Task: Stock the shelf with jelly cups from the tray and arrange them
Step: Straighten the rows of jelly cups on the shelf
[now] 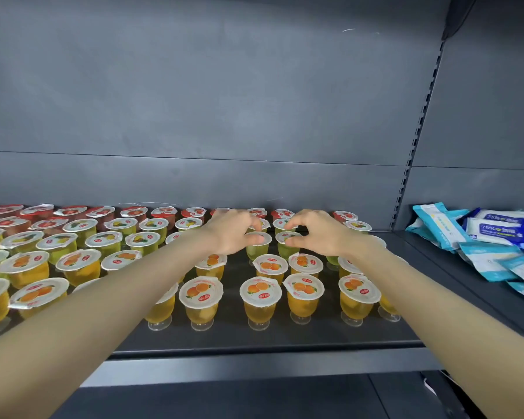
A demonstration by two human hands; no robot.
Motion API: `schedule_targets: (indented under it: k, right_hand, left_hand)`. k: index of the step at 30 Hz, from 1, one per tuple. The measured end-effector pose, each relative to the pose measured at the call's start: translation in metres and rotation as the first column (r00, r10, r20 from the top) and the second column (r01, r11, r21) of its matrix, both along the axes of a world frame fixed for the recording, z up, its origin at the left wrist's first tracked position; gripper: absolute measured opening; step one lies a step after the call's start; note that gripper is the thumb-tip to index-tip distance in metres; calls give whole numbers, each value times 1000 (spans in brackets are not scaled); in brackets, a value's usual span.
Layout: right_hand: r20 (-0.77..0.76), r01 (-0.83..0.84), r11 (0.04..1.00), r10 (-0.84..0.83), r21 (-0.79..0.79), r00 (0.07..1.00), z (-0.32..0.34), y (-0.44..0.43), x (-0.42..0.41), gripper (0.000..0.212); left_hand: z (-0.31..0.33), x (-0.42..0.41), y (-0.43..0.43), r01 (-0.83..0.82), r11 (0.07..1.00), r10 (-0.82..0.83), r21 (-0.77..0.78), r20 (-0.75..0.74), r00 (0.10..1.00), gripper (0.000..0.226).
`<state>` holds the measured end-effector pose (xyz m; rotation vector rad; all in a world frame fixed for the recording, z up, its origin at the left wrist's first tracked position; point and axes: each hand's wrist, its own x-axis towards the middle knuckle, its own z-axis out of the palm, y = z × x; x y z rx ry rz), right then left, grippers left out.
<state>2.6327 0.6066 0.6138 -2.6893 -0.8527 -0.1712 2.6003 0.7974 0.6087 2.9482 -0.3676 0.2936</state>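
Rows of jelly cups stand on the dark grey shelf: orange ones at the front, green ones behind them, red ones along the back wall. My left hand pinches the lid rim of a green jelly cup in the third row. Just to its right, my right hand pinches the lid of a neighbouring green cup. Both cups stand on the shelf. No tray is in view.
Blue and white wet-wipe packs lie piled on the adjoining shelf section at the right. A slotted upright divides the two sections. A bare strip of shelf runs in front of the orange cups.
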Motion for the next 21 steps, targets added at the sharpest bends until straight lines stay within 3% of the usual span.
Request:
schedule_targets:
  k: [4,9,16,21]
  right_hand:
    - [58,-15,1000,14,21,998,2,-8,-14,41]
    - [71,-48,999,46,25,996,-2,-21,-36,46]
    - [-75,-125,992,127,28,989,-3,-27,-48,26]
    - [-122,-117,993,117,5,986,-3,-26,-45,26]
  left_hand:
    - [9,-17,-6,70,985,-68,-157,17,998,37]
    - [5,-35,-11,175,961,-190,-213,-50,981,38]
    - [0,-39,-16,186,950,-234,-252,-180,955,34]
    - [0,-36,-20,178,955,-227,-237,-201,953,33]
